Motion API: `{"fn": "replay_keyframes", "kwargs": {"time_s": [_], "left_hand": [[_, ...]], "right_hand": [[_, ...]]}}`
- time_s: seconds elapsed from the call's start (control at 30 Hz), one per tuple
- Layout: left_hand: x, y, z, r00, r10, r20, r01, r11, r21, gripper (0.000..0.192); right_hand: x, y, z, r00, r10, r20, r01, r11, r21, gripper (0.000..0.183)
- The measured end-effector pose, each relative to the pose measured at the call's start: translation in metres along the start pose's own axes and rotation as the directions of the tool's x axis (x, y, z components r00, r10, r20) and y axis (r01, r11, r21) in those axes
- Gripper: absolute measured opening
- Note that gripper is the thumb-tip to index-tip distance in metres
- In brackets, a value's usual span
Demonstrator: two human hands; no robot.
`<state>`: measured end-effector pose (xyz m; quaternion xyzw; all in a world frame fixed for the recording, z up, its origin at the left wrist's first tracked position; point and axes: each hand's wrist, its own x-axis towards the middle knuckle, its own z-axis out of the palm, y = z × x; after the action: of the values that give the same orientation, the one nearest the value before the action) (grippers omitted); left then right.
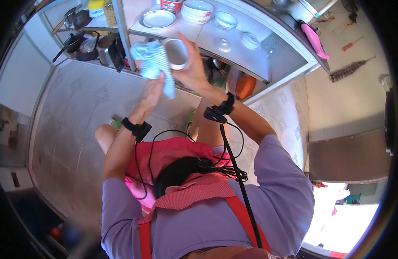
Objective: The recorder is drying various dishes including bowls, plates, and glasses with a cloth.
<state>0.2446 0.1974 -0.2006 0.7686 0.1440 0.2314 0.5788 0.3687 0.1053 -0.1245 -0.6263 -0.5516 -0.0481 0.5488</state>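
Note:
My right hand (195, 69) grips a white cup or small bowl (177, 54) from its right side, and the round opening faces the camera. My left hand (153, 87) holds a blue-and-white striped cloth (153, 61) against or close to the left side of the vessel; whether cloth and rim touch is unclear. Both are held up before a tiled cabinet shelf (192, 40). Stacked white bowls (197, 11), a plate (158, 18), a smaller bowl (225, 21) and a glass lid (223, 44) rest on that shelf, beyond my hands.
Pots and pans (74, 42) stand on the lower shelves at left, beside a metal cabinet post (122, 32). An orange item (246, 87) lies in the lower compartment. Black cables (234, 171) run from my wrist straps across my lap. Pink gloves (314, 40) hang at the countertop edge.

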Motion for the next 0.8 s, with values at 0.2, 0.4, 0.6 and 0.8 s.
{"fn": "replay_keyframes", "kwargs": {"time_s": [0.2,0.4,0.6,0.8], "left_hand": [[0.002,-0.007,-0.006,0.882,0.107,-0.459,-0.291,0.891,-0.350,0.047],[0.008,0.019,-0.023,0.908,-0.054,-0.416,-0.279,0.663,-0.695,0.050],[0.010,-0.001,-0.050,0.983,-0.044,-0.177,-0.141,0.428,-0.893,0.043],[0.012,0.001,-0.055,0.987,-0.153,-0.050,0.030,0.477,-0.878,0.041]], "right_hand": [[0.014,-0.039,0.017,0.991,-0.077,0.109,0.065,0.992,0.109,0.089],[0.014,-0.042,0.018,0.966,-0.134,0.223,0.095,0.980,0.177,0.089],[0.012,-0.049,0.019,0.918,-0.250,0.308,0.187,0.957,0.222,0.088],[0.005,-0.050,0.013,0.917,-0.169,0.362,0.054,0.950,0.309,0.090]]}}
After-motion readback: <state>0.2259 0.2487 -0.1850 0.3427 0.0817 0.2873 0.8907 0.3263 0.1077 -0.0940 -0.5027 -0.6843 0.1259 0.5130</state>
